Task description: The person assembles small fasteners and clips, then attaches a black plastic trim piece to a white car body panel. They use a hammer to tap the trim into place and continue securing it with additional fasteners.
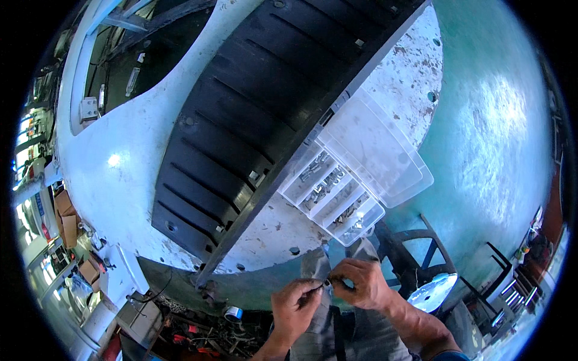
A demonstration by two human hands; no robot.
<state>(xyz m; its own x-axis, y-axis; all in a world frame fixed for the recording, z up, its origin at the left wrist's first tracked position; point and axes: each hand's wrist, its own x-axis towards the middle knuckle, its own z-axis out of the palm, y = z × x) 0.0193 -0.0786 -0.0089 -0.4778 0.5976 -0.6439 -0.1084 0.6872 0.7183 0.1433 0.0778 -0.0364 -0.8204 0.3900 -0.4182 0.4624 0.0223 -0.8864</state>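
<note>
Close together over my lap, my left hand (295, 307) and my right hand (363, 285) meet with their fingers pinched. Between the fingertips is a small metal piece (327, 283), too small to name. Just beyond the hands, a clear plastic compartment box (344, 233) sits at the edge of a worn white plate (271, 243). Its lid (385, 144) is folded back to the right. Small silvery metal parts (325, 183) lie in its compartments. A long black ribbed panel (229, 114) slants across the plate, its raised edge beside the box.
Green floor (487, 138) stretches along the right. A dark metal frame with a pale seat (432, 293) stands right of my arm. Red and dark tools (201, 340) and a small white-and-blue can (233, 314) lie below left. Cardboard boxes (66, 216) are at the far left.
</note>
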